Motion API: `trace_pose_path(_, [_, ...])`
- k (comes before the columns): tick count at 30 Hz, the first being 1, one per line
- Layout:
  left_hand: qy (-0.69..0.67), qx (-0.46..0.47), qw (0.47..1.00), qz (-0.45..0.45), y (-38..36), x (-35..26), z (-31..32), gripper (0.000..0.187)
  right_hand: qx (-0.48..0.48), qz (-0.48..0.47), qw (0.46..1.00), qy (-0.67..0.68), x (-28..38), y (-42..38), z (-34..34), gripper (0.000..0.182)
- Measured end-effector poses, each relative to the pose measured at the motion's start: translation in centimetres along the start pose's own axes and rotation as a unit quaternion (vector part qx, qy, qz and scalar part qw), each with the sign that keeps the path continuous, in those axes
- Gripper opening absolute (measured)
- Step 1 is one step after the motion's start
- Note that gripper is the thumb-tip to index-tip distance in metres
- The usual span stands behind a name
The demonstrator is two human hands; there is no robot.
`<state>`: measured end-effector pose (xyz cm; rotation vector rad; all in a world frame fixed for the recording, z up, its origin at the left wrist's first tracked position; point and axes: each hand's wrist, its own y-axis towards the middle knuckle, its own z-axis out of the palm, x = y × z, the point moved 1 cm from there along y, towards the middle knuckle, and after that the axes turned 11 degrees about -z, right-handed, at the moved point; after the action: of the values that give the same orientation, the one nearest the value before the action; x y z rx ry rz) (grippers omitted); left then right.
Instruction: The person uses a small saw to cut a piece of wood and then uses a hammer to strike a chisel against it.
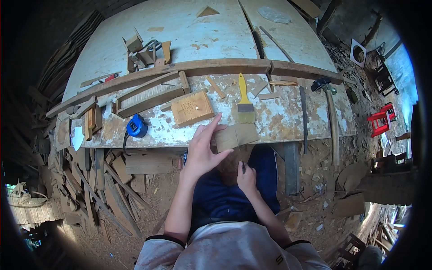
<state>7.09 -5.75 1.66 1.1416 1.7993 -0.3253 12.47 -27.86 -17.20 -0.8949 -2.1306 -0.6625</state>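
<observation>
From where I stand, everything hinges on a small flat wooden board (246,134) at the front edge of the workbench (281,123), sticking out a little over the person's lap. Its long axis runs side to side across the body, the right end angled slightly away. The left hand (201,149) is the nearer one, right at the board's left end: the thumb and fingers spread in a wide C, thumb toward the near edge, fingers toward the far one. It has no closed grip on anything, and I can't tell whether the fingertips touch the wood. The right hand (247,181) sits lower and closer to the body, apart from the board, curled around the dark handle (244,168) of a slim tool. A fine line runs up from there and across the board; whether it is all blade, or partly a mark on the wood, I can't make out. So from the right hand the board lies forward, with that line crossing its long axis at a steep angle. Just beyond the board's far edge lies a yellow-handled paintbrush (243,92), bristles pointing back toward it, and a wooden block dotted with holes (192,109) rests beyond the left hand.
</observation>
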Motion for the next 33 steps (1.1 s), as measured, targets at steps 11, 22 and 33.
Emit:
trace_pose_path(11, [0.011, 0.014, 1.000, -0.007, -0.2, 0.1, 0.0, 0.118, -0.022, 0.016, 0.998, 0.048, -2.8, -2.3, 1.9, 0.032])
trace_pose_path(22, [-0.033, -0.005, 0.999, -0.010, 0.1, 0.8, -0.3, 0.111, 0.006, 0.029, 0.998, 0.053, 0.2, -0.7, -1.2, 0.035])
trace_pose_path(33, [0.006, 0.032, 0.999, -0.005, 0.0, -0.4, -0.3, 0.119, 0.019, 0.031, 0.998, 0.053, -1.6, -1.0, 0.2, 0.031])
